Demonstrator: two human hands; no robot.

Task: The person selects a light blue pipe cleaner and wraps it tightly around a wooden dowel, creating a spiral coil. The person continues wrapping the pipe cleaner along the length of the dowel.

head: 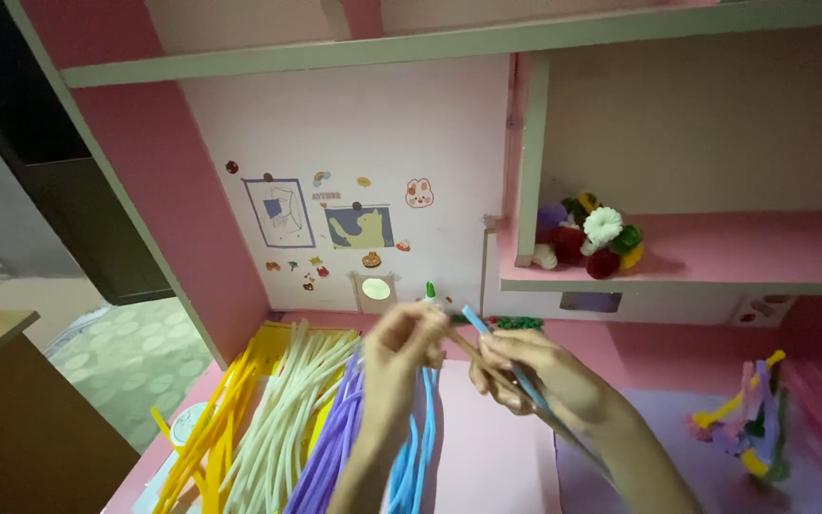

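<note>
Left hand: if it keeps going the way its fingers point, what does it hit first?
The left hand points up and right, toward the back wall. Probably first the small green-tipped bottle just beyond its fingertips; depth is unclear, so it might pass beside it.

Head view — down, near desk [487, 457]

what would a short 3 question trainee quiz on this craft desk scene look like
1. True or false: the right hand holds a light blue pipe cleaner.
2. Which colour bundle lies nearest the desk's left edge: A white, B yellow, C purple?
3. Where does the cluster of pompom flowers sit?

Key: 1 true. 2 B, the yellow pipe cleaners. 3 On the pink shelf at upper right, above the desk, beyond the left hand.
</note>
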